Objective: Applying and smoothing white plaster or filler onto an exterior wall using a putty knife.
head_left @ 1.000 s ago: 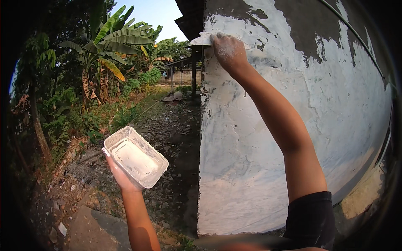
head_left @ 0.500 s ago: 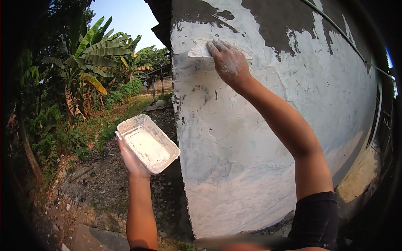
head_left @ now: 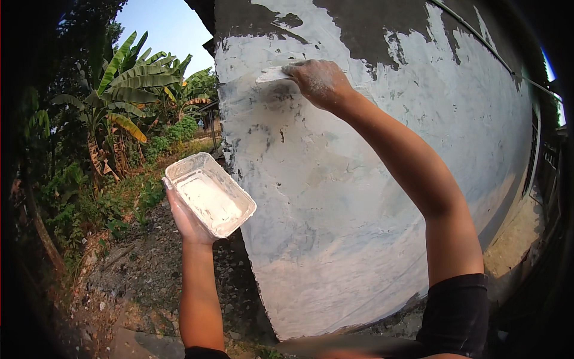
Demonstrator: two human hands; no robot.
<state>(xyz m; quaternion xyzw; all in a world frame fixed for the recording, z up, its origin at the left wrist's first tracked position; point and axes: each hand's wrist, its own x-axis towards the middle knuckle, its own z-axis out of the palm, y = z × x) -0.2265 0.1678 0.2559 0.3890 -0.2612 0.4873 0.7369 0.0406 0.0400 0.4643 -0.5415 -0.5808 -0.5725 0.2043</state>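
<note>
My left hand (head_left: 190,224) supports a clear rectangular plastic tub (head_left: 207,163) from its left side and below. White putty (head_left: 212,197) lies on the tub's bottom, and smears coat its walls. Raised high against the wall (head_left: 335,203), my right hand (head_left: 321,84) is closed on a putty-coated scraper (head_left: 272,75). Its left end shows beyond my fingers; the rest is hidden behind the hand. White residue dusts the back of that hand. Pale putty covers most of the wall, with a dark shadow below the scraper.
Dark grey bare patches (head_left: 365,27) remain along the wall's top, where a thin pipe (head_left: 472,33) runs. The wall's rough left corner drops to gravelly ground (head_left: 143,263). Banana plants (head_left: 128,84) and undergrowth stand at the left. A concrete ledge (head_left: 511,245) lies at the right.
The view has shifted, so the wall appears farther left. My right hand has slid a little rightward along the wall, with the scraper tilted more. The tub stays in my left hand.
</note>
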